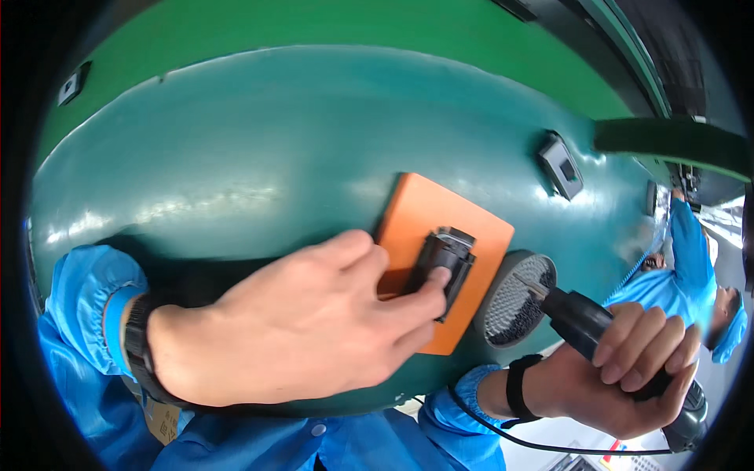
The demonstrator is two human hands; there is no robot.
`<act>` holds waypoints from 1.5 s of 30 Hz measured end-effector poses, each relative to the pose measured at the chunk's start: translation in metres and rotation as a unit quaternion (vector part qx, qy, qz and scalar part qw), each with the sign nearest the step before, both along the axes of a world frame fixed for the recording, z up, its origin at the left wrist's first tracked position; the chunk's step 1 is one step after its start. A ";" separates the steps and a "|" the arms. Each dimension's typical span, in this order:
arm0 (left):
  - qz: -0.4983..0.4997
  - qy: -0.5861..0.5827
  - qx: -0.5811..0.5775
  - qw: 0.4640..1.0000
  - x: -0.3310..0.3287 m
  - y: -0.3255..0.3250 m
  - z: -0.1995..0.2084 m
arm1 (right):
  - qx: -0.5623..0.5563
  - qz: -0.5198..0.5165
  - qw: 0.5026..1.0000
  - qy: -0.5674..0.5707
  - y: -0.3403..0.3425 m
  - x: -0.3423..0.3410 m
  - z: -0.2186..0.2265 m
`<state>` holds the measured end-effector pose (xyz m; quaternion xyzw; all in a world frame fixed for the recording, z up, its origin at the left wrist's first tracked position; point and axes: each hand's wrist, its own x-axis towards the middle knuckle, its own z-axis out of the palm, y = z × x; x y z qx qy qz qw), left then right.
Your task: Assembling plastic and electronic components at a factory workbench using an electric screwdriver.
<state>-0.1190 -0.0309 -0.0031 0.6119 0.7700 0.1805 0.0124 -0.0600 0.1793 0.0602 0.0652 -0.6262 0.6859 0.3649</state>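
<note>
Under the fingers of my left hand [306, 318] is a small black plastic housing [455, 247], held down on an orange block [471, 208]. My thumb and fingers close around its near side and hide part of it. My right hand [628, 369] is wrapped round a black electric screwdriver [577, 320], with a cable at its rear end. The screwdriver's bit points left over a round grey dish [518, 298]. Small dark screws lie heaped in the dish, on a dimpled bottom. Whether the bit touches them or carries a screw, I cannot tell.
The green table mat [259, 141] spreads around the block. A grey and black device [560, 165] lies at the back right, and another small device [74, 84] at the far left. A dark green curved bar [667, 145] juts in from the right. Beyond it a person in blue [679, 275] is at work.
</note>
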 end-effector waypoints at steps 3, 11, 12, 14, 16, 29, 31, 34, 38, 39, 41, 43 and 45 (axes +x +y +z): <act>0.005 0.020 -0.040 0.999 -0.002 0.001 0.004 | 0.008 -0.066 0.998 -0.022 0.017 0.016 0.002; -0.015 0.005 -0.035 0.999 -0.005 0.010 0.005 | -0.021 -0.074 0.996 -0.043 0.020 0.012 -0.021; -0.015 0.005 -0.037 0.999 -0.005 0.011 0.005 | -0.026 -0.073 0.996 -0.044 0.021 0.011 -0.023; -0.014 -0.002 -0.040 0.999 -0.006 0.010 0.005 | -0.033 -0.070 0.996 -0.044 0.021 0.009 -0.026; -0.013 0.005 -0.031 0.999 -0.006 0.010 0.003 | -0.033 -0.066 0.996 -0.043 0.021 0.008 -0.028; -0.010 0.017 -0.022 1.000 -0.001 0.000 0.002 | -0.009 -0.097 0.994 -0.047 0.000 0.011 0.000; -0.009 0.023 -0.024 0.999 -0.001 0.000 0.000 | -0.024 -0.023 0.999 -0.024 -0.013 0.004 0.008; 0.001 0.017 0.011 1.000 -0.002 0.001 -0.003 | 0.004 -0.016 1.000 -0.019 -0.035 -0.019 0.001; -0.001 0.013 0.006 1.000 -0.004 0.000 -0.001 | 0.012 -0.020 0.999 -0.036 -0.047 -0.030 -0.009; -0.003 0.015 0.015 1.000 -0.005 0.001 -0.002 | 0.004 -0.036 0.999 -0.033 -0.048 -0.030 -0.011; -0.005 0.013 0.004 1.000 -0.005 0.000 -0.001 | 0.012 -0.040 0.999 -0.034 -0.049 -0.030 -0.013; -0.007 0.010 -0.007 1.000 -0.005 -0.001 -0.001 | 0.002 -0.023 0.999 -0.038 -0.049 -0.032 -0.014; 0.003 -0.001 0.009 1.000 -0.005 -0.002 -0.002 | 0.002 -0.019 0.999 -0.042 -0.050 -0.033 -0.014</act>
